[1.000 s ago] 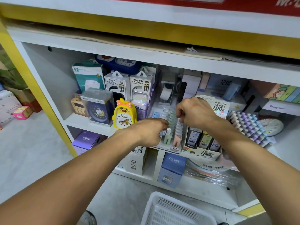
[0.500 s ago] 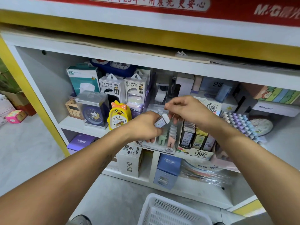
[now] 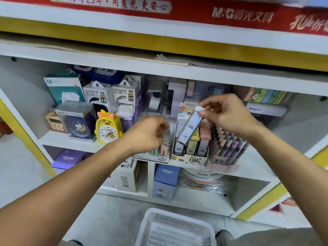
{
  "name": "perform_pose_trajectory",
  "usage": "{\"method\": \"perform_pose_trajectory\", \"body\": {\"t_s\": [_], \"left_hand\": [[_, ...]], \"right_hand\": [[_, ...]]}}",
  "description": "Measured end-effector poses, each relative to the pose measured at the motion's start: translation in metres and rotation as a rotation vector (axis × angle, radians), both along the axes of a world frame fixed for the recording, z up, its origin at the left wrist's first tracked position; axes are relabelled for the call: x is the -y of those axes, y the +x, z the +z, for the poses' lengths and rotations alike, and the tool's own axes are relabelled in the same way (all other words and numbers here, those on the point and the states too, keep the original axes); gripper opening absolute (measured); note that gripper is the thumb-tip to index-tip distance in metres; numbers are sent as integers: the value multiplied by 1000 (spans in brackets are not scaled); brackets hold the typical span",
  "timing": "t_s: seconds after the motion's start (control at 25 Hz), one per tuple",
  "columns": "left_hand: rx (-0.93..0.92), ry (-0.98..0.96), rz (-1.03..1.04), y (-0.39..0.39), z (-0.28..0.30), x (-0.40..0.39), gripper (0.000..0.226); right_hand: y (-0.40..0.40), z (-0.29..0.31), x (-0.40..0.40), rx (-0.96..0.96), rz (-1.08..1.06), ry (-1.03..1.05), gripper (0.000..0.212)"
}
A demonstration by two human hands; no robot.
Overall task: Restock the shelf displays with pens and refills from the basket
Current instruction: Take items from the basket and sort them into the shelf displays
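My right hand (image 3: 229,118) pinches the white cap of a slim pale-blue lead refill case (image 3: 189,129). The case hangs tilted above the cardboard refill display box (image 3: 193,159) marked 0.7 and 100. My left hand (image 3: 147,134) is at the neighbouring clear 2B refill display (image 3: 162,154). Its fingers curl round some small pastel refill cases (image 3: 165,133), which are blurred. A rack of pastel pens (image 3: 229,144) stands just right of the refill box. The white plastic basket (image 3: 175,228) sits on the floor below, and I see nothing in it.
On the left of the shelf stand a yellow chick alarm clock (image 3: 108,126), a boxed blue clock (image 3: 78,121) and power bank boxes (image 3: 113,98). CRUHRE boxes (image 3: 166,180) and a DIY box (image 3: 127,176) fill the lower shelf. The shelf board above hangs low.
My right hand took the pale-blue refill case from my left hand and carried it right, over the 0.7 box. My left hand dropped back to the 2B display.
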State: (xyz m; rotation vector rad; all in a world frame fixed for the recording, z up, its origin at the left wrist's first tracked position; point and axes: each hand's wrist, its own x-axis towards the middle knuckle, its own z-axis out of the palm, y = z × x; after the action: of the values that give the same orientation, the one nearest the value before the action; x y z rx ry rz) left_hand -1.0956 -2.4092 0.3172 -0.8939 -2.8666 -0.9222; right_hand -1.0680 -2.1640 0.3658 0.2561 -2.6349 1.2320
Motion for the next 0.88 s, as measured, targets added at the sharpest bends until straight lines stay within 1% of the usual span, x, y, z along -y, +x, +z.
{"method": "perform_pose_trajectory", "body": {"t_s": [0.04,0.12,0.2,0.32,0.48,0.64,0.76,0.88], "left_hand": [[-90,-62,-26,1,-2,-3,43],[-159,-136,-97,2,-6,-10,57],[-164,-187,-147,4,-9,-15,63],[-129,-228,-169,6,-11,-21,64],[-114,-158,-126,3,-9,-20,58],[-124,-167,-89,0,-9,-16,57],[-133,-141,-73,-3,-11,-17,56],[-158,-101,-52,-4,-13,-21,53]], "right_hand": [[2,-1,-5,-14,0,71,11],[6,-6,-9,-34,7,202,7],[10,-15,-4,-87,59,349,8],[11,-29,11,-127,118,548,13],[8,-32,20,-99,66,591,17],[8,-33,23,-137,34,668,14],[11,-43,32,-171,89,719,8],[16,-52,35,-152,137,760,14]]}}
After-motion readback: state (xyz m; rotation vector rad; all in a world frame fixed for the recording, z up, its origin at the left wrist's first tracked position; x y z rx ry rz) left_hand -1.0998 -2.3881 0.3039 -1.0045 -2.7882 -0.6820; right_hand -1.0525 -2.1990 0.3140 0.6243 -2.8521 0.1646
